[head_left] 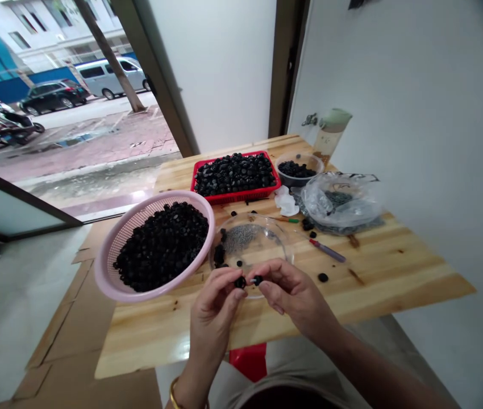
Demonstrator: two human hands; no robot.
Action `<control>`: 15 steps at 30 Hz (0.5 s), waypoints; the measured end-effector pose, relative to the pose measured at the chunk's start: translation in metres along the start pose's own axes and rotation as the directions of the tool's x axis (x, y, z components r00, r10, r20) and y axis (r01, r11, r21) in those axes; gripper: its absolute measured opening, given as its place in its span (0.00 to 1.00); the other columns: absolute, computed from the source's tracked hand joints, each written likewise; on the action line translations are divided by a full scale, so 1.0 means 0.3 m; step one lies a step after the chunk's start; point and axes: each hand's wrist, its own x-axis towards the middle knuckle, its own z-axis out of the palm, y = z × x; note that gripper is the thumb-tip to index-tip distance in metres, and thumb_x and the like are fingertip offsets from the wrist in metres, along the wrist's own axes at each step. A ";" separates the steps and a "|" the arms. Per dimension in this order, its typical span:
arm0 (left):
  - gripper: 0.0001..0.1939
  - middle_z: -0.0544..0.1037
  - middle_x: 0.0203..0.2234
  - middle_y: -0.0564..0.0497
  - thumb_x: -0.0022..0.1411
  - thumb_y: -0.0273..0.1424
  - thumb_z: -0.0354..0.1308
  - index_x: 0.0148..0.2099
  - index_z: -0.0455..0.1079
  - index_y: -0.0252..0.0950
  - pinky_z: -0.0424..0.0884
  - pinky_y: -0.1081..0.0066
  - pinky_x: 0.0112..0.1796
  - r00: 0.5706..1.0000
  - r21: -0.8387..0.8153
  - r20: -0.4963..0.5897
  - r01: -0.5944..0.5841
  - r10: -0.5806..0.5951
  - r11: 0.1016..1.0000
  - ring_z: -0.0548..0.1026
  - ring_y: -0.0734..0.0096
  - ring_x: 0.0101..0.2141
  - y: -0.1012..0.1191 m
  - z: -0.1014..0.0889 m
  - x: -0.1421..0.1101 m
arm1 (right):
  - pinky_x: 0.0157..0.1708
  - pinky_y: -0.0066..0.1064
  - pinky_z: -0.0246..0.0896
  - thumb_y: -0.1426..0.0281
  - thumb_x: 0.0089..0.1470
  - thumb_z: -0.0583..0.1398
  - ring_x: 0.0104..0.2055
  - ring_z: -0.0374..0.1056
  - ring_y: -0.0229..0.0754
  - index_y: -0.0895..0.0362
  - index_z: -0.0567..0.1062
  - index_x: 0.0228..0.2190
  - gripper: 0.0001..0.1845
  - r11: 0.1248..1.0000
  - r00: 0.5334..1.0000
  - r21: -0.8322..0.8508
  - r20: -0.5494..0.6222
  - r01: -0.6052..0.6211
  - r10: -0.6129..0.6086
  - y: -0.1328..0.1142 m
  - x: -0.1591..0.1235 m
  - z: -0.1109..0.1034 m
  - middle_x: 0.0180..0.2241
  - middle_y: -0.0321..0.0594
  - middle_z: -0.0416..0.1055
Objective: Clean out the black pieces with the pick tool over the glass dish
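Observation:
My left hand (216, 304) pinches a small round black knob-like part (240, 282) between thumb and fingertips. Just to its right, my right hand (290, 289) grips a second black part (257, 280), from which a short silvery pin points left toward the first. A narrow gap separates the two pieces. Both hands are above the front of a clear round dish (282, 238). Inside that dish lie a heap of small grey metal pieces (241, 237) and several black parts along its left side.
At left stands a pink colander (111, 241) heaped with black parts; behind is a red basket (233, 197) full of similar ones. A clear tub (296, 180), a plastic bag (335, 201), a screwdriver (327, 250) and loose black parts share the wooden table (395, 272).

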 end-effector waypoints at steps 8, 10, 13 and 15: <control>0.16 0.74 0.45 0.51 0.67 0.29 0.60 0.53 0.78 0.54 0.77 0.74 0.39 1.000 0.013 -0.006 0.004 -0.004 1.000 0.78 0.75 0.36 0.015 0.023 -0.023 | 0.18 0.22 0.49 0.60 0.58 0.67 0.20 0.55 0.29 0.55 0.76 0.38 0.13 0.997 0.997 -0.015 -0.016 -0.070 0.070 0.017 0.001 0.013 0.31 0.37 0.75; 0.16 0.75 0.46 0.51 0.65 0.30 0.61 0.53 0.78 0.54 0.77 0.74 0.39 0.998 -0.036 -0.024 0.062 -0.063 0.997 0.78 0.73 0.37 0.020 0.025 -0.027 | 0.18 0.23 0.49 0.61 0.57 0.67 0.20 0.55 0.29 0.55 0.76 0.37 0.11 0.998 0.998 -0.011 -0.016 -0.055 0.055 0.017 0.002 0.016 0.33 0.37 0.76; 0.13 0.74 0.46 0.50 0.64 0.31 0.63 0.49 0.79 0.51 0.78 0.73 0.39 0.995 -0.052 -0.006 0.101 -0.101 0.994 0.78 0.72 0.38 0.028 0.021 -0.030 | 0.18 0.23 0.48 0.61 0.57 0.68 0.19 0.54 0.29 0.55 0.76 0.37 0.12 0.998 0.998 -0.004 -0.017 -0.064 0.064 0.017 0.003 0.015 0.31 0.36 0.75; 0.11 0.72 0.44 0.50 0.63 0.31 0.64 0.47 0.81 0.49 0.78 0.73 0.38 0.994 -0.033 0.007 0.105 -0.105 0.994 0.77 0.72 0.37 0.034 0.016 -0.029 | 0.19 0.23 0.48 0.61 0.57 0.68 0.19 0.54 0.29 0.55 0.76 0.37 0.12 0.996 0.996 0.000 -0.012 -0.091 0.091 0.019 0.001 0.012 0.29 0.35 0.74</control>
